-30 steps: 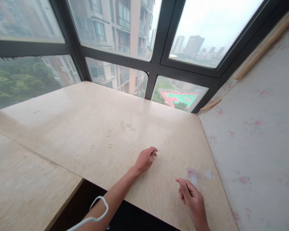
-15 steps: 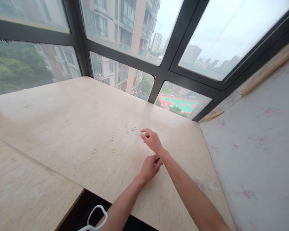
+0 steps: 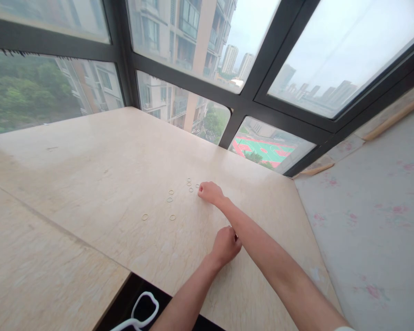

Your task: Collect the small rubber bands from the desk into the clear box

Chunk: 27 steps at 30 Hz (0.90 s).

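Observation:
My right hand (image 3: 210, 192) rests low over the table, its fingers curled in toward the thumb; whatever they hold is hidden. Just at its fingertips lies a thin ring (image 3: 197, 186), and a few more small rings (image 3: 189, 184) sit to its left. Closer to me, beneath my right forearm, my left hand (image 3: 226, 246) is closed, and I cannot make out what is in its fingers. Farther left on the surface are other thin pale rings, among them one ring (image 3: 173, 217) and another ring (image 3: 145, 217).
The marble-patterned tabletop (image 3: 89, 184) runs back to dark window frames (image 3: 189, 82). A flowered wall (image 3: 376, 220) bounds the right side. Below the front edge, a white looped object (image 3: 145, 296) shows against a dark opening.
My right hand's fingers have curled closed and now cover several rings that lay beside them. My left hand stays closed under the right forearm. The whole view has shifted slightly.

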Available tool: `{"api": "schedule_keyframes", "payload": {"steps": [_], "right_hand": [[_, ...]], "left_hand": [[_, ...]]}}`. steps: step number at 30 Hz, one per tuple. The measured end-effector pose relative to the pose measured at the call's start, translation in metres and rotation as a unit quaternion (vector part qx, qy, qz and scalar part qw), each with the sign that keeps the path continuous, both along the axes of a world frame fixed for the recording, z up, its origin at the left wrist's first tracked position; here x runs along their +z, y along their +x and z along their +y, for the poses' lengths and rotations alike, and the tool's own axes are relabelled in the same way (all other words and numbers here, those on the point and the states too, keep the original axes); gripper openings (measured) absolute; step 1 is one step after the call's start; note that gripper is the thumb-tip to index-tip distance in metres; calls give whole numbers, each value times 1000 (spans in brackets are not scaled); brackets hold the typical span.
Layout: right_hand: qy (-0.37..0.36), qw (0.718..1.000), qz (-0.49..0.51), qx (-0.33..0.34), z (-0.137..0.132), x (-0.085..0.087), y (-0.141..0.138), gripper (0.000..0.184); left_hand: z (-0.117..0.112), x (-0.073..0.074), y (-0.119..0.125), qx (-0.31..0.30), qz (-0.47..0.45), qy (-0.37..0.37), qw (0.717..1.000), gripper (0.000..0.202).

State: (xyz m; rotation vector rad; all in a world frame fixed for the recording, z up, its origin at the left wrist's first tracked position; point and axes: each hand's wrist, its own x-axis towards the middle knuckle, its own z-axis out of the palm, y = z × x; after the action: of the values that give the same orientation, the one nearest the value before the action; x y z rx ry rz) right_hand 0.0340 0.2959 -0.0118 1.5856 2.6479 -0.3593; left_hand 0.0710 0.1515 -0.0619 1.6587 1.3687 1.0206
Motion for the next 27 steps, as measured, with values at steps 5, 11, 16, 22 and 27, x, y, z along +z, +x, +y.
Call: {"api": "schedule_keyframes", "payload": {"steps": [5,11,16,22,27], "right_hand": [[-25,998,40,34,-3,5,9,11],[-70,978,193,32,-26,13,39,6],[-107,943,313,-25,-65,24,93,17],[-128,859,465,-171,-147,30,186,22],[-1,916,332,-226,-214,25,257,13]], "left_hand": [[-1,4,-1,3,22,16,1000,16],[2,5,-3,-1,-25,42,999,17],[4,4,-4,-6,-49,33,998,19],[8,3,-6,-1,-81,25,996,19],[10,-3,-5,2,-75,7,997,20]]}}
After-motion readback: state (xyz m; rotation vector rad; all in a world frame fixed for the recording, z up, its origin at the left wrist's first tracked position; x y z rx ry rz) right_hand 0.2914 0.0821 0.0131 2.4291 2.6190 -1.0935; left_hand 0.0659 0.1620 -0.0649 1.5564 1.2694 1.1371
